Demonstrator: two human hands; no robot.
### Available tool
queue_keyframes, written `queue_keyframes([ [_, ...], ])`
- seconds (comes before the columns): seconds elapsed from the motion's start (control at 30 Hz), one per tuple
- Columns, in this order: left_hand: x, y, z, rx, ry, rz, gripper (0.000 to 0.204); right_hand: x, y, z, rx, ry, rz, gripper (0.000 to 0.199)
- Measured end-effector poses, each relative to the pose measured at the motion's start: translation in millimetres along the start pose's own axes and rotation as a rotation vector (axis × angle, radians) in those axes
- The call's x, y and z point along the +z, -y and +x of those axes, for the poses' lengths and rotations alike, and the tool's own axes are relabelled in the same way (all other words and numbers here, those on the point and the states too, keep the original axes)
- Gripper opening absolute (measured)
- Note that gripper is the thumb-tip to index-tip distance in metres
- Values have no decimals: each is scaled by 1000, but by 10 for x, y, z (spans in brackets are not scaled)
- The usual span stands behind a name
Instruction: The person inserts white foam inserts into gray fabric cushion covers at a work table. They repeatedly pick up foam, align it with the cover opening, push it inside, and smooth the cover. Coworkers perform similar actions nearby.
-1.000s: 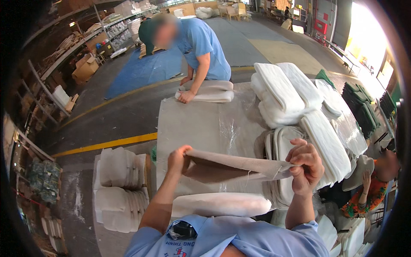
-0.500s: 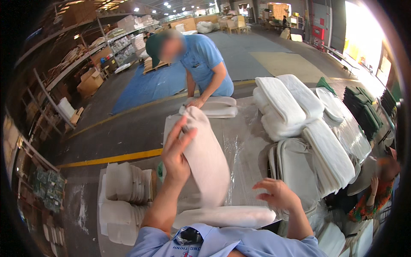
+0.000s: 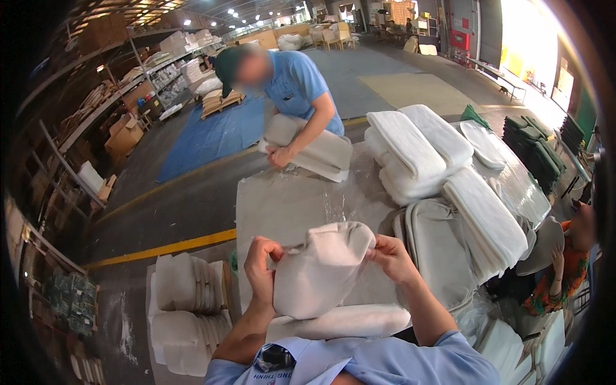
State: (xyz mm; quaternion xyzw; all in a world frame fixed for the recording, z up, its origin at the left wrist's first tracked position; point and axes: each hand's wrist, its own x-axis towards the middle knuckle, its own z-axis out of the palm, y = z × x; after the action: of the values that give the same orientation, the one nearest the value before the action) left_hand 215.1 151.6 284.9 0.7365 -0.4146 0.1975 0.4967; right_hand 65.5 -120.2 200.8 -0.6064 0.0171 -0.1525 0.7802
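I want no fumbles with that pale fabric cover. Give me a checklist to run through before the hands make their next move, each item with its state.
1. Left hand grips the pale fabric cover at its left edge: ok.
2. Right hand grips its right edge: ok.
3. Cover is lifted off the worktable: ok.
4. White foam pad lies flat on the table just below the cover, within reach: ok.
5. Co-worker's hands stay at the far end on another cushion, apart from the cover: ok.
6. Which way the cover's opening faces: cannot tell.
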Motion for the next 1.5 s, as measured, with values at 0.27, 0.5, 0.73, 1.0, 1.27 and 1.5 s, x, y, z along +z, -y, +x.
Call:
queue_keyframes([
  [0.27, -36, 297, -526, -1001, 196, -784, 25, 28, 245, -74, -123, -125, -116, 19],
  [0.5, 46, 302, -1124, -1375, 236, -1483, 46, 169, 371, -176, -190, 6, -129, 28],
  [0.73, 95, 325, -1081, -1294, 298, -1515, 59, 107, 410, -237, -263, 6, -178, 31],
  [1.0, 108, 320, -973, -1170, 166, -1553, 74, -22, 425, -267, -356, -12, -27, 28],
  [1.27, 120, 369, -855, -1035, -42, -1667, 89, -82, 25, -338, -134, -60, 118, 20],
  [1.5, 299, 44, -492, -567, 258, -1882, 79, -185, 0, -313, -203, -257, 124, 21],
])
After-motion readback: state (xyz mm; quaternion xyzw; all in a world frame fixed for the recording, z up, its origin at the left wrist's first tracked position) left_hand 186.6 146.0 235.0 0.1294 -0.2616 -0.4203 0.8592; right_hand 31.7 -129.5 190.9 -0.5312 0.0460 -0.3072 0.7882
